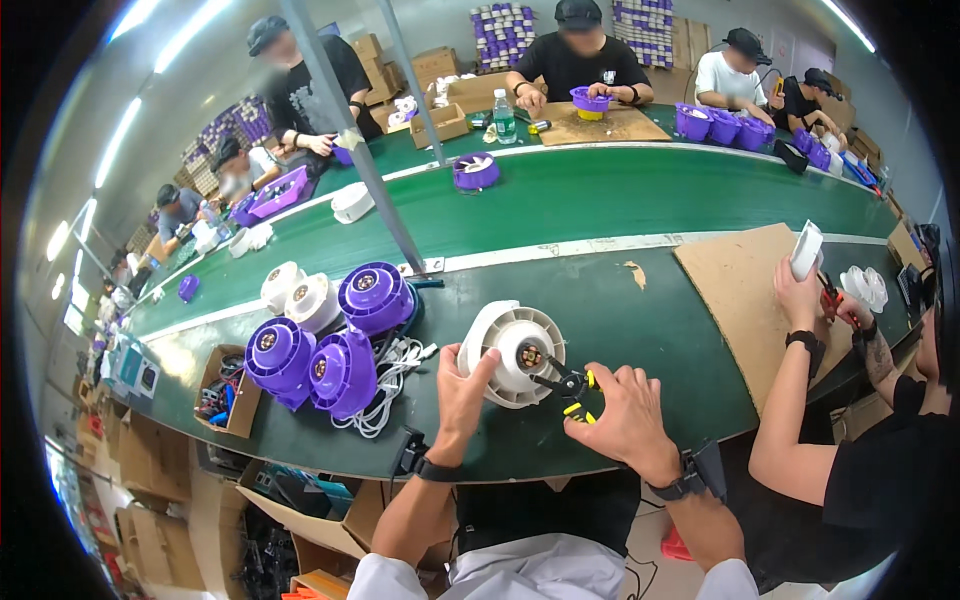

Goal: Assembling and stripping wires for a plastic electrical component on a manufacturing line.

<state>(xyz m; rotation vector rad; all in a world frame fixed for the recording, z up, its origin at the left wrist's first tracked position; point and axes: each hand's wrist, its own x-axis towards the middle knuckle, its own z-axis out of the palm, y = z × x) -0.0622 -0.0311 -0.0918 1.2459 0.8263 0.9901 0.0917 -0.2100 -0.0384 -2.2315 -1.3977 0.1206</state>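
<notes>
White plastic takes centre stage in the head view: it's the unit, held at the near side of the green table, open face toward the wearer, and the left hand has it by the left rim, thumb across the front, the other fingers hidden behind. Across from it, the right hand is gripping black-and-yellow pliers, fingers curled round the handles, nose aimed at the metal core from the lower right. Are the tips biting on anything? Too small to be sure; they look parted, right by the core. Good form here, I'd judge, hangs on that left grip: hold the rim firm so the unit can't twist, thumb clear of the pliers' line. Tips want to meet the small metal parts squarely, squeeze gently and stay off the white ribs, which could chip. Bracing the unit's lower edge against the table should steady things. Purple units and white cables sit off to the left, out of the working hand's way.
</notes>
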